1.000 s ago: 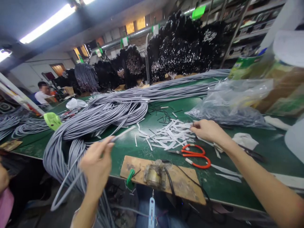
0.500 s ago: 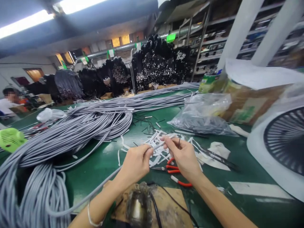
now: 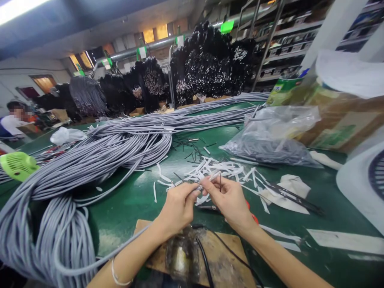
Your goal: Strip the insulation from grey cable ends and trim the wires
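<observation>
My left hand is closed around a grey cable, which runs back beneath that wrist toward the left. The fingertips of my right hand pinch the cable's end, close against my left fingers. A thin dark piece sticks up between my right fingers; what it is I cannot tell. White strips lie scattered on the green table just beyond both hands. Red-handled pliers are mostly hidden behind my right hand.
A large bundle of grey cables covers the left side. Near me sits a wooden board with a metal device. To the right are black tweezers, a clear bag, and a white fan. Another person is far left.
My hands have come closer together along the cable end. My right hand now covers most of the red-handled pliers. The view has shifted a little, with the fan further toward the right edge.
</observation>
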The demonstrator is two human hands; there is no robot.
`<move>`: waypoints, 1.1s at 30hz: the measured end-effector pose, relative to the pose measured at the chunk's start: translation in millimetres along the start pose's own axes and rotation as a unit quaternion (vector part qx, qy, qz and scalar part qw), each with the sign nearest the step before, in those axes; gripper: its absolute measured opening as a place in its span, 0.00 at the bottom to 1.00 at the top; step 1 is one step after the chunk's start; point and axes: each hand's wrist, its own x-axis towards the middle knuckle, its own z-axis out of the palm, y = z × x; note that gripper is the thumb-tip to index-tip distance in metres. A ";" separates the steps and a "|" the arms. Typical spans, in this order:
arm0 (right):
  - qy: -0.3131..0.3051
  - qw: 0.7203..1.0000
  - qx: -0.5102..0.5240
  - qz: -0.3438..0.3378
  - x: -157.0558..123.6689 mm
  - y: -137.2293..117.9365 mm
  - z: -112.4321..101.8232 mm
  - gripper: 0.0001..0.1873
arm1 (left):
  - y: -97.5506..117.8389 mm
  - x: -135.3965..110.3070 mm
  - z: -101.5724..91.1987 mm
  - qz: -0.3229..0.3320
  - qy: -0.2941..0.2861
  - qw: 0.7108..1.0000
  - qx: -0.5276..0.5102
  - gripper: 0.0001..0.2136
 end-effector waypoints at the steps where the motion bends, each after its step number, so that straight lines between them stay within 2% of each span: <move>1: -0.001 1.000 -0.003 -0.005 -0.1 1.0 0.4 0.24 | 1.5 0.3 -0.2 -0.017 -0.005 1.000 -0.017 0.11; 4: 0.033 0.999 -0.015 -0.028 0.0 0.5 -1.9 0.22 | 4.5 1.1 -0.7 -0.088 0.000 0.995 -0.054 0.13; 7: 0.078 0.987 -0.100 -0.096 -1.4 -3.5 -6.3 0.20 | 3.5 0.9 -1.2 -0.142 0.042 0.986 -0.073 0.14; 10: 0.036 0.953 -0.223 -0.202 -4.9 -5.3 -6.1 0.18 | 1.5 -0.3 -1.8 -0.149 0.068 0.983 -0.084 0.15; 12: 0.000 0.929 -0.264 -0.258 -7.1 -4.5 -3.1 0.18 | 1.4 -1.2 -2.1 -0.140 0.075 0.984 -0.085 0.15; 14: -0.010 0.915 -0.280 -0.289 -8.2 -3.2 0.3 0.18 | 2.2 -1.7 -2.1 -0.130 0.081 0.985 -0.081 0.15; 20: 0.002 0.905 -0.291 -0.310 -7.4 -0.7 1.5 0.18 | 3.6 -2.0 -0.9 -0.088 0.078 0.991 -0.057 0.14; 27: -0.004 0.916 -0.284 -0.283 -9.1 1.3 -1.0 0.19 | 4.0 -1.6 -1.9 -0.029 0.057 0.998 0.027 0.13; 30: 0.029 0.895 -0.308 -0.321 -12.5 2.8 0.9 0.16 | 4.0 -0.6 -1.8 -0.043 0.045 0.998 0.031 0.13; 33: 0.063 0.857 -0.353 -0.370 -15.9 6.2 3.2 0.14 | 3.5 0.0 -2.1 -0.063 0.039 0.997 0.016 0.12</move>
